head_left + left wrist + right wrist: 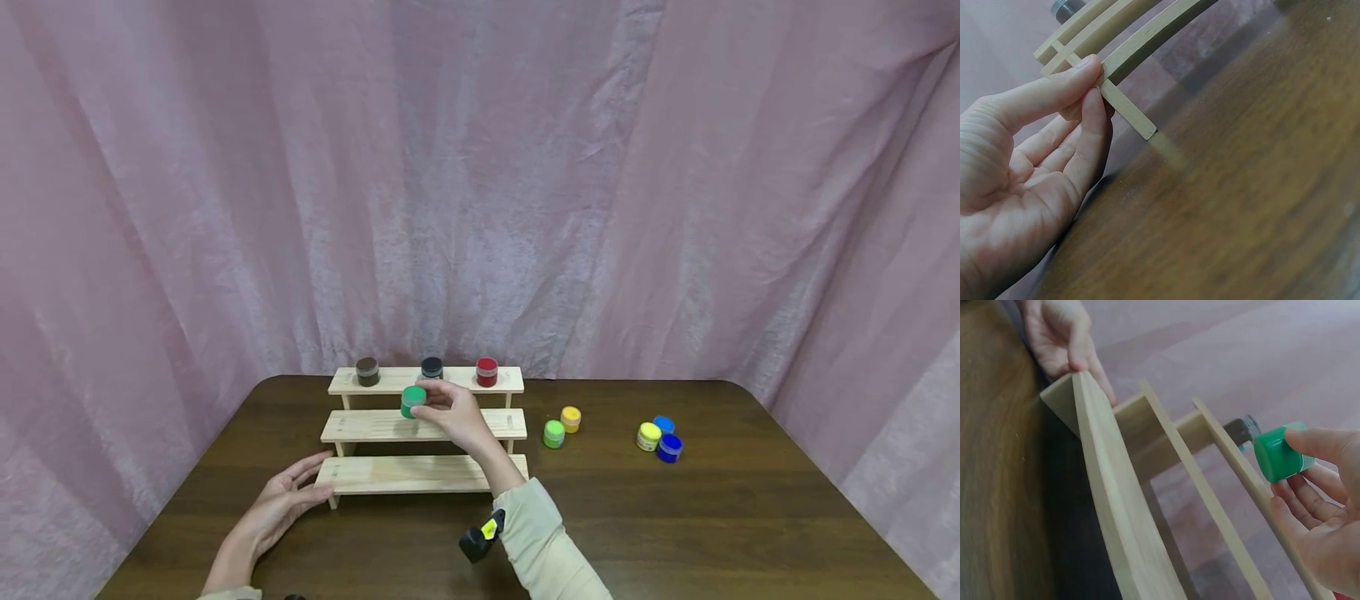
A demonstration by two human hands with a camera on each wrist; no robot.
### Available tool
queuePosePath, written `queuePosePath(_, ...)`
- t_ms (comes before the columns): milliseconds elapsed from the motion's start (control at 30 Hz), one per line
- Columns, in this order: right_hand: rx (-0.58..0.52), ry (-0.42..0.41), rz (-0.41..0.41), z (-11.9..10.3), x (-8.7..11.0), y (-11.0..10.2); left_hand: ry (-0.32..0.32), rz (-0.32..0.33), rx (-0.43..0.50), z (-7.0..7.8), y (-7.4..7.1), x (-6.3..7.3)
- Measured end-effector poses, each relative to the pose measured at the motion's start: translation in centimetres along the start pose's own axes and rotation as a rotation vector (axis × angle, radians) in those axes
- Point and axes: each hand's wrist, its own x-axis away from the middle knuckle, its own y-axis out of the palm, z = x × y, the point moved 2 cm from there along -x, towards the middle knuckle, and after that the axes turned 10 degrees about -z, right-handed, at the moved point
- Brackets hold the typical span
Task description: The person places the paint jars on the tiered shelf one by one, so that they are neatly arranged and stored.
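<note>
Thumb and fingers of the right hand (pixel 455 415) pinch the green jar (pixel 412 402), which appears above the middle board (pixel 360 427); it is better to keep it level and release gently. The left hand (pixel 277 502) grips the bottom board (pixel 405 475) at its end, which should steady the stand (pixel 405 382).

no legible txt, nos., brands, signs

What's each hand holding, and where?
The right hand pinches a round green jar by its side; the left hand grips a tiered wooden rack by its bottom shelf's left end.
</note>
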Motion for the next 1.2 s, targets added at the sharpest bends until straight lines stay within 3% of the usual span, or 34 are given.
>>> queuePosePath(100,0.007,0.027,-0.005,0.1,-0.4,1.0,-0.023,0.022,0.008,-0.1,0.1,0.0)
queuePosePath(300,-0.007,0.028,-0.006,0.1,-1.2,2.8,-0.004,0.006,0.006,0.1,0.1,-0.1)
queuePosePath(567,0.04,0.058,-0.036,0.5,-2.2,4.6,-0.033,0.004,0.029,0.3,0.2,0.0)
queuePosePath(1033,0.125,0.086,-0.069,0.8,-2.9,5.9,-0.06,0.006,0.016,0.2,0.1,0.1)
queuePosePath(1200,0.152,0.085,-0.064,0.8,-3.1,6.2,-0.042,0.003,0.019,0.2,0.1,0.1)
